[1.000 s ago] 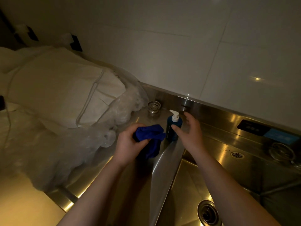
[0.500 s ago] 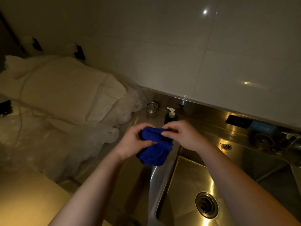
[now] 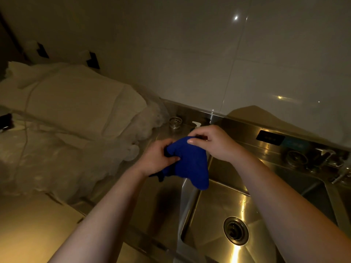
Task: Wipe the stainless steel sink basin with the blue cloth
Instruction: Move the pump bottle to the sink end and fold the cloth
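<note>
Sink basin (image 3: 218, 205), lower right: steel, with drain (image 3: 236, 231). Blue cloth (image 3: 190, 164), frame centre, held above the basin's left rim: deep blue, bunched, long axis upper left to lower right, loose corner pointing down. Left hand (image 3: 155, 160) grips its left side; right hand (image 3: 214, 143) pinches its top edge.

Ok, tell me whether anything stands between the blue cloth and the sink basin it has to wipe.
Nothing visible does. The left hand and right hand both grip the blue cloth above the left rim of the sink basin. The basin's visible floor shows only its drain.
</note>
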Tool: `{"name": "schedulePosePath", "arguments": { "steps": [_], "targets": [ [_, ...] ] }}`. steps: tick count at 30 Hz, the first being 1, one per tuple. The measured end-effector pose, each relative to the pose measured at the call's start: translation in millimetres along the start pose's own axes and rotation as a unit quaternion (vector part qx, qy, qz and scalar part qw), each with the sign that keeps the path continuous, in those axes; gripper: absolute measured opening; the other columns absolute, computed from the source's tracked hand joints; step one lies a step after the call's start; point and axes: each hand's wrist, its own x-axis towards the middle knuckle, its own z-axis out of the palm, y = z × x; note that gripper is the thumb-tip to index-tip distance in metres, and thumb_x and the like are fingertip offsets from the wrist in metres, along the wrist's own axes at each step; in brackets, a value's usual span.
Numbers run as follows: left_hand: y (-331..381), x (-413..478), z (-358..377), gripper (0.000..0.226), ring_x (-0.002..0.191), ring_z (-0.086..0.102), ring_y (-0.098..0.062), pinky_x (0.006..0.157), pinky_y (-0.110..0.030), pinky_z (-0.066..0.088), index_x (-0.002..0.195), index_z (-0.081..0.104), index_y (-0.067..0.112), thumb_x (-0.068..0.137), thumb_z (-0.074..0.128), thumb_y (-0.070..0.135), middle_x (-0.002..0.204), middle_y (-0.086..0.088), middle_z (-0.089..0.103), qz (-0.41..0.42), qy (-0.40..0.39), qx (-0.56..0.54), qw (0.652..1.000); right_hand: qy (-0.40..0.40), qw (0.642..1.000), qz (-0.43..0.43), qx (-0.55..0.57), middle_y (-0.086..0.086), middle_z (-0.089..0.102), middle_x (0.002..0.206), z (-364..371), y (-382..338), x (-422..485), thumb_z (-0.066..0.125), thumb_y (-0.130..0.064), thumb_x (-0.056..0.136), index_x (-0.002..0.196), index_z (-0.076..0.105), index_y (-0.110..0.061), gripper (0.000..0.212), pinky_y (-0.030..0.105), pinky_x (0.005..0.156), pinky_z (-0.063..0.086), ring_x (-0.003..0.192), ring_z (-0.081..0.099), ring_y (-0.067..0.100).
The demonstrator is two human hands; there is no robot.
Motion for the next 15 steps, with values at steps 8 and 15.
{"name": "schedulePosePath", "arguments": {
  "steps": [8, 15],
  "targets": [
    [-29, -2, -18, 0.017, 0.078, 0.063, -0.006, 0.072, -0.023, 0.050, 0.091, 0.068, 0.018, 0.078, 0.078, 0.016, 0.083, 0.004, 0.068, -0.014, -0.038, 0.051, 0.998, -0.001, 0.998, 0.052, -0.029, -0.014, 0.065, 0.098, 8, 21, -11, 0.062, -0.027, 0.089, 0.106, 0.068, -0.023, 0.018, 0.018, 0.081, 0.044, 0.094, 0.058, -0.003],
    [-51, 21, -21, 0.015, 0.080, 0.064, -0.013, 0.074, -0.036, 0.052, 0.094, 0.070, 0.018, 0.080, 0.075, 0.021, 0.084, 0.003, 0.069, 0.018, 0.000, 0.161, 0.987, -0.042, 0.985, 0.068, -0.150, -0.010, 0.055, 0.103, 32, 43, 8, 0.068, -0.021, 0.084, 0.111, 0.063, -0.021, 0.028, 0.022, 0.080, 0.045, 0.096, 0.056, 0.009]
  ]
}}
